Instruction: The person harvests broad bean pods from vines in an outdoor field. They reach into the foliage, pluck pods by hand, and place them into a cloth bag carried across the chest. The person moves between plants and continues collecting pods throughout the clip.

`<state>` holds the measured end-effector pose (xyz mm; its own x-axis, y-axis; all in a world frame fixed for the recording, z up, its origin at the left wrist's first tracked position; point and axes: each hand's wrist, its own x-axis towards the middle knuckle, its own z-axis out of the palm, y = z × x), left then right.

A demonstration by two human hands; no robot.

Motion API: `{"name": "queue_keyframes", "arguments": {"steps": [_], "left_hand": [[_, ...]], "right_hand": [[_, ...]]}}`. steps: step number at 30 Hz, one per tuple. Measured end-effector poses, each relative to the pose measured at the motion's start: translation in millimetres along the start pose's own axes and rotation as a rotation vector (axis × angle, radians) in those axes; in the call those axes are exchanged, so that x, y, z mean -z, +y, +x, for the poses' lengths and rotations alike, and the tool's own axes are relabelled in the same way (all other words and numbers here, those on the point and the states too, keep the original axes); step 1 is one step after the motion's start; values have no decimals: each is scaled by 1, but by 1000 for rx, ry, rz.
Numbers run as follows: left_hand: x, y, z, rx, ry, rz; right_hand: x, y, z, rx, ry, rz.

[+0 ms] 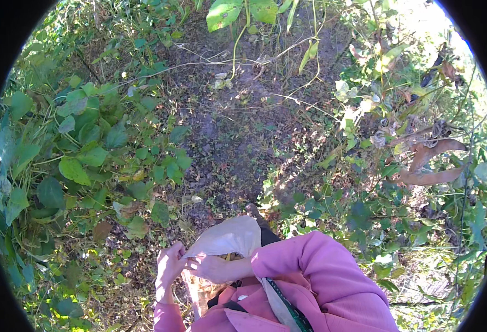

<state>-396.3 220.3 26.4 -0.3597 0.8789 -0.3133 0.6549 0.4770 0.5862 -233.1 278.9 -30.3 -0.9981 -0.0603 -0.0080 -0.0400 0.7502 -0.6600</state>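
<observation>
Pale bag (227, 237) (mouth open) pinched between left hand (169, 265) and right hand (215, 269).

ground (238, 133): bare dark soil path | leafy green plants (88, 144) both sides | dry leaves (102, 229) scattered

Outdoor cultivated plot or field garden, in daylight. A strip of bare, crumbly dark soil (238, 133) runs up the middle of the view, with dry stems and thin vines (243, 61) trailing across it. Dense broad-leaved green plants (83, 144) fill the left side. On the right, mixed green and withered foliage (376, 94) stands in strong sun, with a curled brown dried leaf (429, 163) among it. Leaf litter and low weeds (105, 271) cover the ground at the lower left.
</observation>
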Motion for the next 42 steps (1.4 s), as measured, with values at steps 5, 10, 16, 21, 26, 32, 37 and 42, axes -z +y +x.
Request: {"name": "queue_keyframes", "arguments": {"steps": [5,10,16,21,26,32,37,42], "left_hand": [[-8,25,15,68,-117,52],[-32,-4,17,2,-117,15],[-64,-30,20,-50,-69,-236],[-50,-3,16,-60,9,-179],[-42,18,22,89,-37,-13],[-59,-28,46,119,-398,-434],[-116,-92,117,317,330,-841],[-184,-176,211,711,925,-1116]], "right_hand": [[31,10,-6,-89,-256,29],[57,12,-31,136,-41,-83],[77,43,-52,76,186,444],[41,42,-26,43,160,227],[1,57,-14,-42,-231,75],[15,86,-32,111,-173,189],[49,132,-21,172,-106,441],[84,213,22,-181,149,606]]}}
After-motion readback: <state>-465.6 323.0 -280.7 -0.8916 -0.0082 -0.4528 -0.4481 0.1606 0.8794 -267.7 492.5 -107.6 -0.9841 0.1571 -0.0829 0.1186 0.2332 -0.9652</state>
